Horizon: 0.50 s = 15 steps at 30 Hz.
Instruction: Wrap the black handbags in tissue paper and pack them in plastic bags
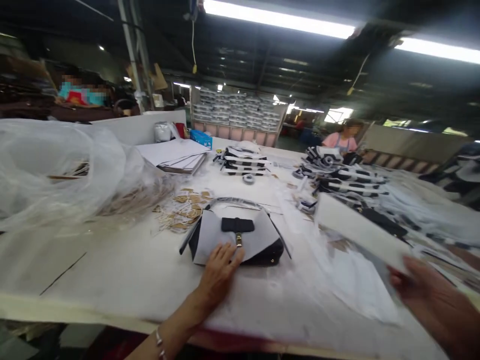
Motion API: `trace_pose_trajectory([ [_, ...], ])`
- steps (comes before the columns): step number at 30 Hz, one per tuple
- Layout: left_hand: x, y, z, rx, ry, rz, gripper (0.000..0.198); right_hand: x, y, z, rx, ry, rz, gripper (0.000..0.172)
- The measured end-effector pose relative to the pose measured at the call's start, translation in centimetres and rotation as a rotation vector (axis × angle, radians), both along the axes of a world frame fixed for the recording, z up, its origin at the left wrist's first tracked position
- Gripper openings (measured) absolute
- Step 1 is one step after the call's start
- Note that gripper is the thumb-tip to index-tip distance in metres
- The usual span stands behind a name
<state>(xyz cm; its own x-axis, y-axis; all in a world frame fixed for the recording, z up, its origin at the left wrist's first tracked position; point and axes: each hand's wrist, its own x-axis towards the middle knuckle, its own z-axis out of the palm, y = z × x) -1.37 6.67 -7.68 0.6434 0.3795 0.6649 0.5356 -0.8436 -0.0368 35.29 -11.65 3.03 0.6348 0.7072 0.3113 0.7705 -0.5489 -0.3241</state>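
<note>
A grey and black handbag (pixel 240 232) with a black strap tab and gold clasp lies flat in the middle of the white table (pixel 112 270). My left hand (pixel 219 272) rests on its near edge, fingers stretched out flat over the grey flap. My right hand (pixel 431 295), blurred by motion at the lower right, grips the corner of a white flat sheet (pixel 360 230) held up over the table. Thin white tissue paper (pixel 360 290) lies under that sheet.
A big clear plastic bag (pixel 63 170) fills the left side, with tan paper tags (pixel 185 207) spilling beside it. Stacks of black-and-white bags (pixel 243 162) (pixel 352 180) and white sheets (pixel 176 155) sit further back. A person (pixel 343 137) works at the far right.
</note>
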Motion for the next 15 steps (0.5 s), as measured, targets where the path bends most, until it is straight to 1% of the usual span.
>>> trace_pose_trajectory([
  [1,0.1,-0.1,-0.1,-0.008,0.003,-0.002,0.051,-2.0,2.3,1.1,0.128,0.178,0.078,0.042],
  [2,0.1,-0.2,-0.2,-0.007,0.000,-0.003,0.051,-4.3,4.6,2.2,0.278,0.420,0.168,0.044],
  [3,0.0,-0.2,-0.3,0.000,-0.004,-0.003,0.051,-7.0,6.8,3.1,0.423,0.685,0.255,0.048],
  [4,0.0,-0.2,-0.4,0.009,-0.010,0.001,0.050,-9.7,9.0,3.8,0.551,0.976,0.340,0.057],
  [5,-0.1,-0.2,-0.5,0.019,-0.013,0.004,0.049,-12.3,11.1,4.4,0.573,1.116,0.382,0.065],
  [6,-0.1,-0.2,-0.6,0.025,-0.011,0.008,0.049,-14.6,12.9,4.6,0.561,1.186,0.405,0.066],
  [7,-0.2,-0.1,-0.6,0.027,-0.007,0.009,0.048,-16.5,14.3,4.7,0.516,1.220,0.426,0.064],
  [8,-0.2,-0.1,-0.6,0.023,0.000,0.008,0.047,-17.7,15.4,4.5,0.458,1.208,0.442,0.061],
  [10,-0.1,-0.3,-0.3,-0.012,0.015,0.006,0.046,-18.6,16.4,3.5,0.305,1.045,0.455,0.051],
  [13,0.0,-0.6,0.2,-0.110,0.023,0.004,0.043,-17.3,16.2,1.5,0.031,0.593,0.424,0.038],
  [15,0.1,-0.8,0.5,-0.156,0.014,-0.007,0.041,-16.3,15.7,0.4,-0.109,0.279,0.418,0.034],
])
